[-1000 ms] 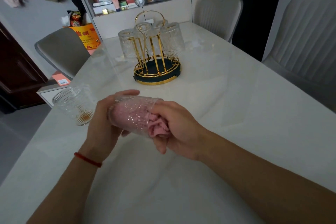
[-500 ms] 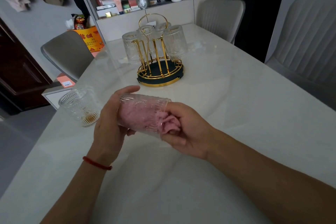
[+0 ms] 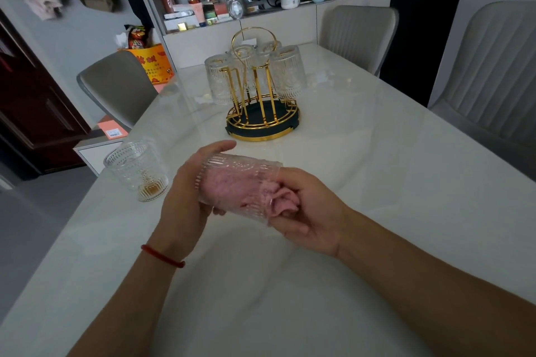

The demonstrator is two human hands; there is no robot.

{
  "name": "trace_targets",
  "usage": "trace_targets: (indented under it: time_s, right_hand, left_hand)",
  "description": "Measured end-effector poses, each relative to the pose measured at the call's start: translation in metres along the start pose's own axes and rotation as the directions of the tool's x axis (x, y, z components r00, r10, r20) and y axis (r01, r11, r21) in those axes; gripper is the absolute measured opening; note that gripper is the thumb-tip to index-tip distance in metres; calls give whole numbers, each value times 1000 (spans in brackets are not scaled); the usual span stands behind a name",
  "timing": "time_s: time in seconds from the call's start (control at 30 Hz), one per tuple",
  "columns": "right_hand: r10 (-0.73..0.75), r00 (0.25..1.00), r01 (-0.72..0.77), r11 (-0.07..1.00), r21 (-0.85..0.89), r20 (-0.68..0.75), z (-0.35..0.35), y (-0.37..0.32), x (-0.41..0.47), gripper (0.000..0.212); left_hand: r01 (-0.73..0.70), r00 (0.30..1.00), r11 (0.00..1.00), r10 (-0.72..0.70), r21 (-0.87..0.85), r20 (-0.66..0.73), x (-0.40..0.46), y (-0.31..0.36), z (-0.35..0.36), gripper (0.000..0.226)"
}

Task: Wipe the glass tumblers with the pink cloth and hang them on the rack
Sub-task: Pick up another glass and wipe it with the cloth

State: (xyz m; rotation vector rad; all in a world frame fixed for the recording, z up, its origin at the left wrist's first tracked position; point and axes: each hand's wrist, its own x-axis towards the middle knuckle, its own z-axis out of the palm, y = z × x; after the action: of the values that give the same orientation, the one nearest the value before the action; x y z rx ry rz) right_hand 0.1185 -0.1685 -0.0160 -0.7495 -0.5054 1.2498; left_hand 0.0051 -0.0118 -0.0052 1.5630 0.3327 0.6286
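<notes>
Gripping a glass tumbler (image 3: 237, 182) sideways at frame centre, left hand (image 3: 185, 200) curls round its base. Right hand (image 3: 307, 211) pinches pink cloth (image 3: 261, 194) stuffed inside it. Rack (image 3: 262, 113) stands upper centre; second tumbler (image 3: 136, 168) upright at left.

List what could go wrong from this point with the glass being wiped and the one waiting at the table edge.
1. The held tumbler lies sideways above the table, gripped by the left hand alone at its base; a slip could drop it.
2. The right hand pushes the pink cloth inside; hard twisting might crack the glass.
3. The upright tumbler stands near the table's left edge, close to the left hand; a nudge may tip it off.
</notes>
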Motion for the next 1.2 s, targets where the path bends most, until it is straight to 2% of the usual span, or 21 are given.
trace_targets:
  time_s: [0.07,0.1,0.17,0.2,0.23,0.3,0.37,0.4,0.47,0.57,0.63,0.67,0.7,0.77,0.83,0.9,0.97,1.03,1.07,1.13,1.2]
  right_hand:
    - [-70,995,47,957,-285,-69,3,-6,-4,13]
    - [-94,991,46,902,-430,-93,6,-6,-6,18]
    - [-120,988,32,776,-630,-98,7,-3,-6,24]
    - [-122,987,28,759,-650,-100,8,0,-5,23]
    - [-118,986,18,787,-617,-121,8,3,-4,20]
    - [-58,984,-7,932,-362,-168,7,6,-2,13]
    - [-2,996,0,1000,-28,-87,6,9,1,5]
    - [3,999,0,998,59,-50,3,12,5,12]
    - [-19,998,21,999,38,-61,0,11,8,26]
    - [-87,984,43,963,-265,-153,1,0,3,11]
    - [-114,975,18,896,-443,-190,2,-4,-3,16]
    - [-128,974,20,868,-497,-186,2,-4,-4,18]
    - [-126,973,11,865,-502,-195,1,-4,-5,19]
    - [-65,977,-6,943,-332,-202,1,-1,-5,14]
    - [-7,997,3,999,-50,-78,2,0,-4,15]
    - [21,1000,-21,996,89,1,1,0,-3,26]
    - [3,999,-4,1000,-10,-32,-2,-5,-2,21]
    - [-60,991,25,963,-267,-124,1,-13,-6,11]
    - [-95,984,26,914,-404,-150,2,-14,-7,17]
    - [-114,981,-3,802,-598,-157,6,-11,-10,29]
    - [-83,986,-28,771,-637,-144,9,-6,-10,31]
  left_hand:
    - [206,974,977,-199,-56,110,2,4,-7,57]
    - [296,949,955,-295,2,109,1,5,-7,55]
    - [349,937,930,-349,113,-20,-1,2,0,46]
    - [335,940,932,-321,141,-114,-2,0,6,41]
    - [294,945,944,-263,150,-196,-3,-2,12,38]
    - [131,961,978,-85,162,-261,-7,-4,18,39]
    - [-66,961,973,121,222,-247,-10,-3,17,40]
    - [-125,958,962,181,242,-223,-10,-2,14,41]
    - [-85,974,974,125,209,-188,-4,-1,10,43]
    - [216,976,976,-215,32,-29,3,-1,1,51]
    - [369,929,927,-367,71,-42,5,-5,-2,58]
    - [384,922,920,-378,78,-88,5,-7,0,57]
    - [368,924,928,-357,60,-139,4,-8,4,55]
    - [204,965,976,-187,80,-181,-2,-9,11,50]
    - [-18,984,983,50,183,-169,-7,-5,15,50]
    - [-139,972,962,178,233,-154,-8,-1,15,50]
    - [-94,986,984,113,148,-119,-5,5,13,44]
    - [101,995,995,-101,-19,3,0,8,9,46]
    - [201,979,980,-201,0,35,1,7,7,50]
    - [344,939,932,-340,115,-54,3,-1,7,56]
    - [383,914,919,-363,94,-182,4,-10,10,48]
